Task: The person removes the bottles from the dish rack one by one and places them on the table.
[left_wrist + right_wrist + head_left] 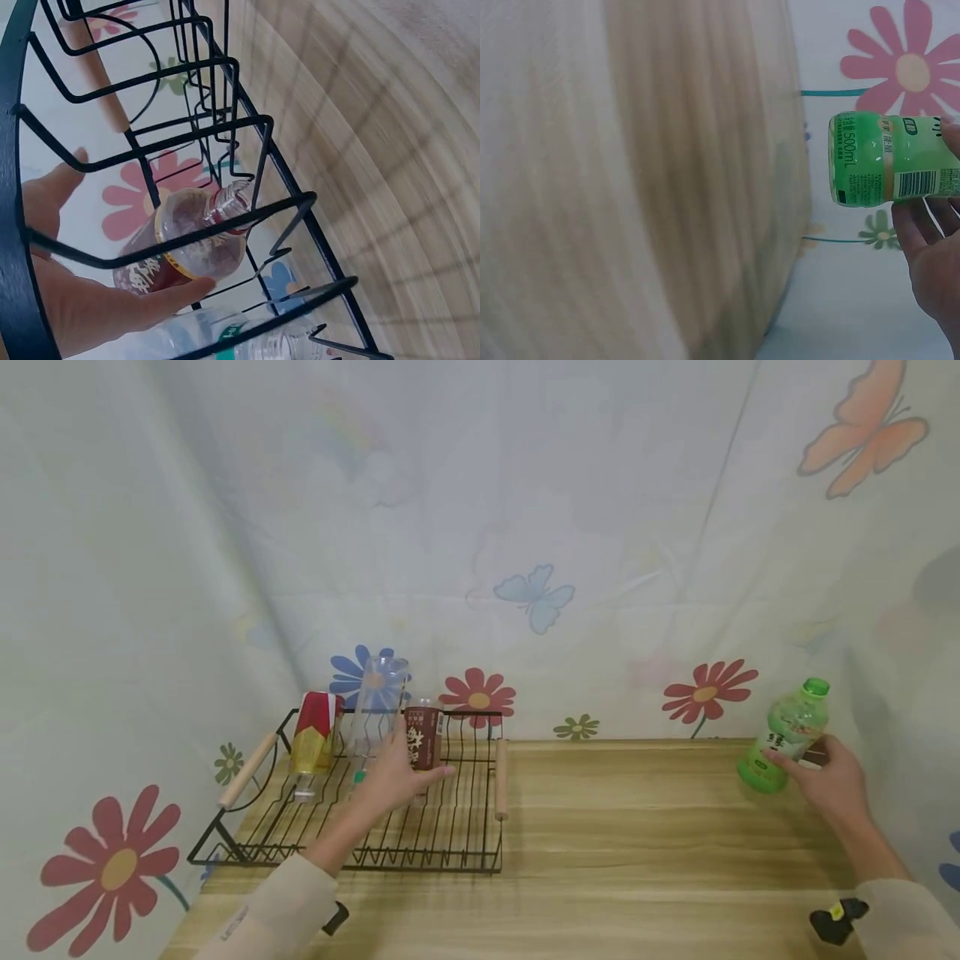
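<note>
Worktop [637, 893] bears rack [502, 781] at the person's left | left grip [392, 781] spread about brown bottle [425, 735], neck-down in rack; clear bottle [382, 685] and red bottle [318, 722] alongside | right grip [834, 781] pinching green bottle [795, 718], tilted, cap up, raised above worktop | flowered curtain [615, 635] behind.

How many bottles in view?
4. Three stand neck-down in the wire rack: the red-and-yellow bottle, the clear bottle and the brown-labelled bottle. The green bottle is in the right hand. No others show.
</note>
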{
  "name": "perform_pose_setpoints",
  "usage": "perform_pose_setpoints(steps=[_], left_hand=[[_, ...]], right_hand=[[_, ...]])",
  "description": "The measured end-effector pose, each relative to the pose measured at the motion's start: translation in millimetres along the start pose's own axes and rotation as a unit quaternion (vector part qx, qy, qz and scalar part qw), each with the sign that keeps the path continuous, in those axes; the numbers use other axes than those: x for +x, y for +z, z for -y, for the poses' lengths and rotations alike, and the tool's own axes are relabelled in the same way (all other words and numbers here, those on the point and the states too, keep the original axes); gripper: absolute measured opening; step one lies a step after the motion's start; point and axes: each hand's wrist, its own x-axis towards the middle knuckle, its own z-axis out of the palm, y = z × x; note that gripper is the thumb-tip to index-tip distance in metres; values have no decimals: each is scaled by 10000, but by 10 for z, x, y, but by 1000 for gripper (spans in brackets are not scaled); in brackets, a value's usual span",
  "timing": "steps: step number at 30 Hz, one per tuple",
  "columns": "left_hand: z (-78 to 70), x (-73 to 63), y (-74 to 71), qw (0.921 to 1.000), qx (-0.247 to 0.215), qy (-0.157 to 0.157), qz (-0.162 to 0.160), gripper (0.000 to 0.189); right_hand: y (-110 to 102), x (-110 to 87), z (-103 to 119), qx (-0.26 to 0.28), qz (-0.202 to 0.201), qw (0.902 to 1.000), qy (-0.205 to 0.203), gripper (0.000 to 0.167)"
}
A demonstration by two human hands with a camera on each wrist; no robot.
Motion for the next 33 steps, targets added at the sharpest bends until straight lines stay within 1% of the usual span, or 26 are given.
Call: perform_pose_setpoints(steps=[3, 6, 13, 15, 19, 24, 27, 33], left_hand=[[-12, -6, 41, 9998, 156, -76, 79, 135], [-17, -7, 87, 9997, 214, -89, 69, 131], [0, 32, 204, 9993, 106, -147, -316, 119], [7, 39, 236, 9989, 117, -219, -399, 116], [15, 53, 274, 9984, 56, -266, -504, 109], [27, 68, 298, 9981, -35, -272, -561, 102], [45, 68, 307, 9976, -111, -312, -608, 99], [69, 101, 336, 9972, -104, -232, -699, 97]], right_hand=[[18, -23, -81, -28, -36, 9999, 94, 83], [43, -41, -145, -77, -52, 9998, 159, 84], [84, -29, -224, -33, -175, 9995, 247, 81], [89, -26, -249, -71, -132, 9995, 268, 82], [107, -25, -296, -60, -25, 9993, 358, 84], [137, -4, -343, 40, 10, 9986, 534, 88], [159, 13, -372, -6, 102, 9981, 608, 91], [154, 20, -409, -75, 284, 9967, 751, 93]])
